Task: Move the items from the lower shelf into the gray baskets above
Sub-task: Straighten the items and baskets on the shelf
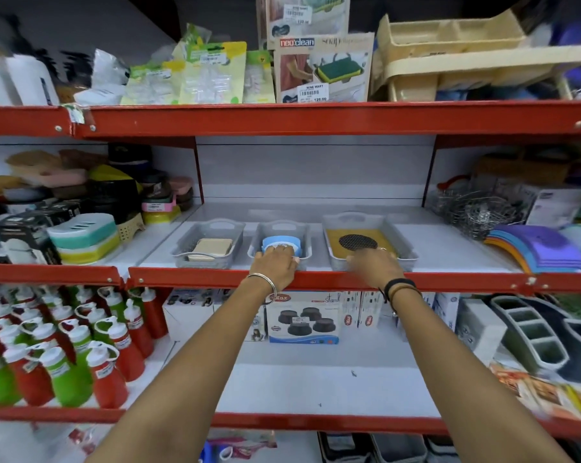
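Three gray baskets stand in a row on the middle shelf. The left basket (182,253) holds a beige soap dish (212,247). The middle basket (304,235) holds a round blue item (280,242); my left hand (275,267) rests on the front rim of this basket, fingers curled over it and touching the blue item. The right basket (406,247) holds a flat yellow item (336,237) with a round black mesh piece (357,242) on it. My right hand (376,265) is at that basket's front rim, blurred, with its grip unclear.
The lower shelf (316,372) carries a boxed stand set (302,317), white boxes (362,310) and red and green squeeze bottles (65,345) at left. A gray divided organizer (529,332) sits at right. Wire racks (476,208) and colored mats (536,248) flank the baskets.
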